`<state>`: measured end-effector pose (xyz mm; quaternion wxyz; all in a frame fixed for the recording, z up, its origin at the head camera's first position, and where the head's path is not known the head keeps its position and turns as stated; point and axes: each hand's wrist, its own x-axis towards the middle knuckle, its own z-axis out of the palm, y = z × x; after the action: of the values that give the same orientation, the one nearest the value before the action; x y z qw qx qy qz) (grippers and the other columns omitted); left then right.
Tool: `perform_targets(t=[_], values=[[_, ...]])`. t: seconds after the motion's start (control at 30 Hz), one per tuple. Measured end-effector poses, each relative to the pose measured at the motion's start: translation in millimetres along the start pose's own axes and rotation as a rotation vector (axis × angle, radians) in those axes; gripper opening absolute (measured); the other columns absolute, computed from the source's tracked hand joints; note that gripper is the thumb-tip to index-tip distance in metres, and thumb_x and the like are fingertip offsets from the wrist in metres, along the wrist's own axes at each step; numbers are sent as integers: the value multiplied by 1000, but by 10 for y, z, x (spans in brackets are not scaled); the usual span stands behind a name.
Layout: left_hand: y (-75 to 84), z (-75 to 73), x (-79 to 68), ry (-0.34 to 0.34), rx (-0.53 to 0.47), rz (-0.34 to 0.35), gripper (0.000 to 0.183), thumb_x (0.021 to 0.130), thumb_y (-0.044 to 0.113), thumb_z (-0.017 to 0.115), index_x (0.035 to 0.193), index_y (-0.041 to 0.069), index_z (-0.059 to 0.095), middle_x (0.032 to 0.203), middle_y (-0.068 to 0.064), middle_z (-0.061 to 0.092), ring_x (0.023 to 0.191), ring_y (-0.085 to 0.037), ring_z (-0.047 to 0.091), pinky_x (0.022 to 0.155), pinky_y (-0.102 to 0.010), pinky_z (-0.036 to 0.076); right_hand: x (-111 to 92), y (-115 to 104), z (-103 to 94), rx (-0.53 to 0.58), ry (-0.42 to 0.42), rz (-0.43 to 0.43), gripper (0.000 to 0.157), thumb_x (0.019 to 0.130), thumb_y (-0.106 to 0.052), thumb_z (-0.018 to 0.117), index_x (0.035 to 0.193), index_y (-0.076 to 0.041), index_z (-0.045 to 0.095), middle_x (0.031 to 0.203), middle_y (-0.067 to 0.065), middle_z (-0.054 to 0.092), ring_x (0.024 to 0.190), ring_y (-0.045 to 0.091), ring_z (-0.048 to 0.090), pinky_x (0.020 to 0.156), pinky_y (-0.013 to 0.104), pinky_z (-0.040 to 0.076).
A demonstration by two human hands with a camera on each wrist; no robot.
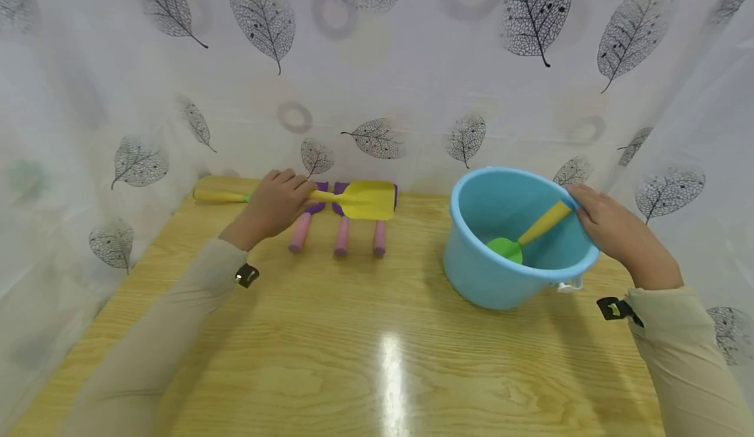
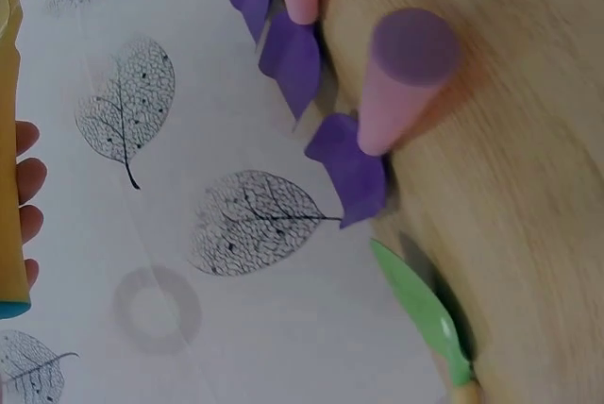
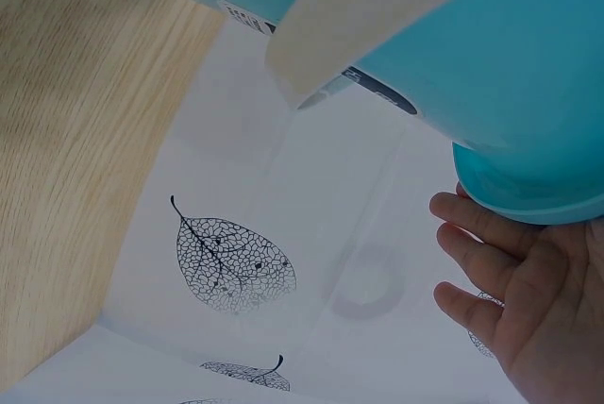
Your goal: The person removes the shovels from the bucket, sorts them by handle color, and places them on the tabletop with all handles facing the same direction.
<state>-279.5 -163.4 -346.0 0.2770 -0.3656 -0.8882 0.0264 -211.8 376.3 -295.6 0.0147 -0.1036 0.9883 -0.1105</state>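
Note:
My left hand (image 1: 277,198) grips a yellow toy shovel (image 1: 371,200) by its handle, above the back of the table. Its flat blade points right and overlaps the purple blades of pink-handled toy tools (image 1: 341,237) in the head view. In the left wrist view the shovel's handle (image 2: 11,215) runs along the left edge, with fingertips (image 2: 30,177) showing behind it. On the right, my right hand (image 1: 612,227) holds the rim of a light blue bucket (image 1: 501,280), which leans a little. Inside the bucket lies a green tool with a yellow handle (image 1: 542,224).
A green trowel (image 2: 415,300) with a yellow handle (image 1: 220,196) lies at the table's back left. A leaf-patterned curtain (image 1: 400,97) hangs behind the wooden table (image 1: 330,352) and along both sides. A white handle (image 3: 377,8) hangs on the bucket.

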Motion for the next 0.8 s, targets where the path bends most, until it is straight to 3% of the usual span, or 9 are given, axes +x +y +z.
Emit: perform_targets(t=[0.3,0.8], values=[[-161,101,-274,65,4,-7,25,86,30,62,91,5,59,84,-11,63,82,-30,56,73,-41,45,-2,-10,5,4,2,4,53,103,-29,20,150,-5,17,152,27,19,134,56,19,103,70,18],[-427,182,-772,-32,-24,-92,26,85,23,66,100,3,62,90,-14,65,90,-33,57,80,-47,44,-3,-14,7,1,5,0,52,103,-28,20,150,-6,17,152,25,21,133,55,20,102,70,19]])
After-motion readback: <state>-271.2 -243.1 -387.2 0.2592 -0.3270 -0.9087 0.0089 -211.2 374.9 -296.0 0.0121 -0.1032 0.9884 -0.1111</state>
